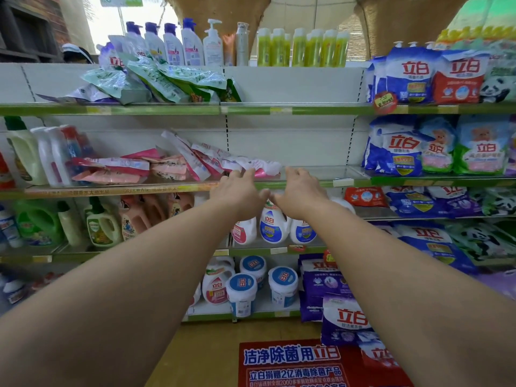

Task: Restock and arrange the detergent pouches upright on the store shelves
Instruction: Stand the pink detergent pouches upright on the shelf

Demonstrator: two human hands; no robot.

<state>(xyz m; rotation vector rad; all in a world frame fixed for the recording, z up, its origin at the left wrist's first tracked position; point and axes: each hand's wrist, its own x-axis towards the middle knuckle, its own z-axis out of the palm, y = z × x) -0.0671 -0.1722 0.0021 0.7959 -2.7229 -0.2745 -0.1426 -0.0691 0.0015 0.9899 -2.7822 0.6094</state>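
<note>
Both hands reach toward slumped pink pouches on the middle shelf.

We see glossy, crinkled plastic pink-and-white pouches (201, 160) lying flat or leaning in a loose heap on the middle shelf (315, 174), whose front edge is a green strip behind a clear rail; none stands upright. On the shelf above, soft pale-green pouches (164, 79) slump the same way. Rigid white jugs (272, 224) stand one shelf below. Our left hand (240, 191) stretches forward palm down, fingers straight and relaxed, tips at the nearest pouch's edge; whether they touch it we cannot tell. Our right hand (300, 191) lies alongside, fingers extended over bare shelf, holding nothing.
</note>
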